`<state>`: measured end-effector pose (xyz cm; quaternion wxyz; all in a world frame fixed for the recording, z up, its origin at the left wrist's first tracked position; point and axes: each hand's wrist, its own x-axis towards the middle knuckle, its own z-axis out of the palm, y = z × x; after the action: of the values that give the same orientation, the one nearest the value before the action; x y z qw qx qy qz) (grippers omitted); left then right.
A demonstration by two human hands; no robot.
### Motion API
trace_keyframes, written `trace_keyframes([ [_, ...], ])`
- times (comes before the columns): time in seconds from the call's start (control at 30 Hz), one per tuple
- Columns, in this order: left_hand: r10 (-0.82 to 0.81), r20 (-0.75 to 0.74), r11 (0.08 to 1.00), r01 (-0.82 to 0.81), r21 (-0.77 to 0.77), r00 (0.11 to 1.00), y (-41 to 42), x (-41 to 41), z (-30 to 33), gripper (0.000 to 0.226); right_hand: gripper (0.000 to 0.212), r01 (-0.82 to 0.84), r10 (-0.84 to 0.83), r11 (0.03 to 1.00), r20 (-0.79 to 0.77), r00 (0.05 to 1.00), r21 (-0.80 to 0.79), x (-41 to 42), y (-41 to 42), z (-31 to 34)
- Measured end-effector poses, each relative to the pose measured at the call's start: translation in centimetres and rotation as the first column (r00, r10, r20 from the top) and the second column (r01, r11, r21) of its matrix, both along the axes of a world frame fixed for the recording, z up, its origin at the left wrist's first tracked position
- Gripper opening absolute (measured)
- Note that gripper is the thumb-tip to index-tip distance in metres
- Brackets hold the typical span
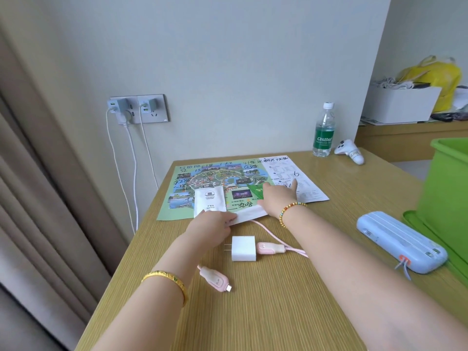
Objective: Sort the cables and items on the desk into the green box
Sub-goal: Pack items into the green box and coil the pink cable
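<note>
White charger (pixel 243 248) beside pink cable (pixel 270 248)

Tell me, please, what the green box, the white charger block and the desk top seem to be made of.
Green box: likely moulded plastic, with smooth, evenly coloured walls and a faint sheen.
White charger block: apparently hard matte plastic, with crisp edges, plus two metal prongs on its left side.
Desk top: wood-look surface with fine straight grain lines; laminate or veneer, the picture cannot settle which.

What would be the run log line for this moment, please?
left hand: pinches white paper strip | right hand: flat on map | green box: at right
</note>
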<state>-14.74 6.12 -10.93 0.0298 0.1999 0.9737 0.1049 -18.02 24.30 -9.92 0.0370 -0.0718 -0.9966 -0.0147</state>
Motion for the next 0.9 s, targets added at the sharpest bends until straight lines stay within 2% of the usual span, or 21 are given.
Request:
trace_keyframes([
  [0.07,0.007,0.011,1.000,-0.007,0.009,1.000,-0.1,-0.1,-0.3,0.049,0.042,-0.031,0.038,0.990,-0.047,0.998,0.137,0.1,-0.4,0.2],
  [0.13,0.001,0.007,1.000,-0.001,0.022,1.000,-0.2,-0.3,-0.6,0.045,0.039,-0.059,0.070,0.981,-0.055,0.996,0.185,0.5,-0.6,0.1],
  [0.27,0.010,-0.028,0.991,-0.006,0.131,1.000,-0.5,0.0,-1.2,0.037,0.031,-0.096,0.095,0.995,-0.138,0.986,0.000,2.5,0.8,-0.3],
  [0.33,0.054,-0.076,0.983,-0.040,0.178,0.996,-0.6,0.6,-1.0,0.036,0.022,-0.128,0.087,0.986,-0.319,0.944,-0.110,4.2,2.2,0.3],
  [0.4,0.123,-0.132,0.954,-0.081,0.288,0.983,-0.4,1.4,-0.2,0.034,0.017,-0.188,0.027,0.956,-0.568,0.822,-0.227,6.1,3.5,1.6],
  [0.43,0.148,-0.149,0.925,-0.084,0.371,0.978,-0.2,1.8,0.4,0.033,0.018,-0.224,-0.027,0.929,-0.657,0.753,-0.294,7.1,3.9,2.6],
  [0.5,0.177,-0.120,0.820,-0.080,0.567,0.977,0.8,3.0,2.1,0.028,0.025,-0.289,-0.168,0.847,-0.740,0.651,-0.446,9.1,4.6,4.8],
  [0.57,0.180,-0.029,0.657,-0.098,0.748,0.983,2.5,4.4,4.2,0.025,0.032,-0.302,-0.283,0.779,-0.738,0.612,-0.549,11.0,5.2,7.2],
  [0.63,0.135,0.054,0.504,-0.115,0.856,0.989,4.8,6.1,6.4,0.022,0.033,-0.282,-0.309,0.787,-0.747,0.589,-0.549,13.2,6.0,9.1],
  [0.67,0.087,0.089,0.461,-0.119,0.880,0.992,6.1,7.1,7.4,0.019,0.032,-0.275,-0.307,0.799,-0.756,0.578,-0.535,14.5,6.7,10.0],
  [0.73,0.008,0.113,0.472,-0.103,0.876,0.994,9.1,9.2,9.2,0.022,0.031,-0.255,-0.297,0.832,-0.784,0.545,-0.492,17.0,8.1,11.6],
  [0.83,-0.016,0.071,0.581,-0.048,0.812,0.997,14.2,12.6,11.7,0.033,0.024,-0.186,-0.279,0.896,-0.836,0.472,-0.404,21.2,10.8,13.9],
  [0.9,-0.072,0.097,0.584,-0.037,0.811,0.993,17.8,15.0,13.3,0.032,0.024,-0.103,-0.283,0.927,-0.853,0.439,-0.361,24.0,13.1,15.0],
])
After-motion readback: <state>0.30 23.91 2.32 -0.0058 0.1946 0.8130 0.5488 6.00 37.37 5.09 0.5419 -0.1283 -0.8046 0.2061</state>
